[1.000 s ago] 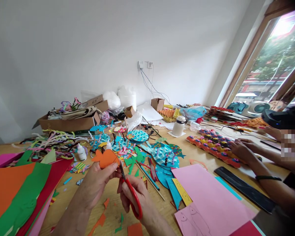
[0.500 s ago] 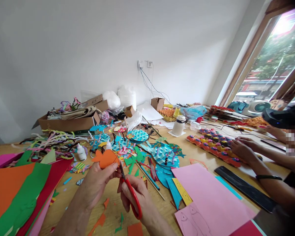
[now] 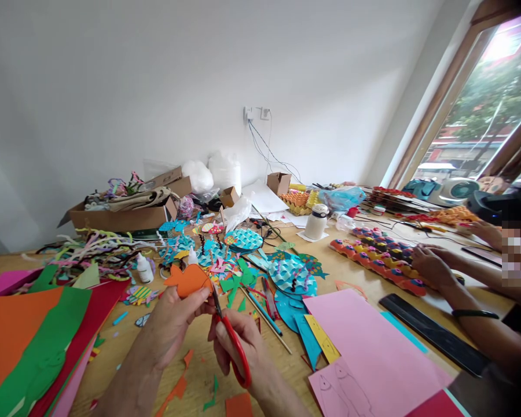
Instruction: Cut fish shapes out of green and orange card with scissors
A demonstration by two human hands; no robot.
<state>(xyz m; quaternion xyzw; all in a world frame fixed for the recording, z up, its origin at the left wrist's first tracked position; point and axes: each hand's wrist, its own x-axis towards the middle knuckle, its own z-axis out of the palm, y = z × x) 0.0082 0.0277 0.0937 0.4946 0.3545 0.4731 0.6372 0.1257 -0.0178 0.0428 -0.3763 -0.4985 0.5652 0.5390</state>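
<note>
An orange paper fish shape [image 3: 190, 280] is pinched between the thumb and fingers of my left hand [image 3: 173, 318], above the table. My right hand [image 3: 238, 341] is closed around red-handled scissors [image 3: 235, 350]. Their blades point up and away, touching the right edge of the orange paper. Orange scraps [image 3: 177, 389] and a green scrap [image 3: 212, 394] lie on the wood below my hands.
Coloured sheets [image 3: 35, 341] lie at left, pink paper with drawn fish [image 3: 373, 341] at right. Behind are a glue bottle [image 3: 145, 269], blue paper fish [image 3: 289, 272] and a white jar [image 3: 316, 222]. Another person's hands [image 3: 434, 263] touch a painted egg tray [image 3: 377, 255].
My hands, the orange paper and the scissors look almost unchanged. At the right, the other person's head and hands have shifted slightly.
</note>
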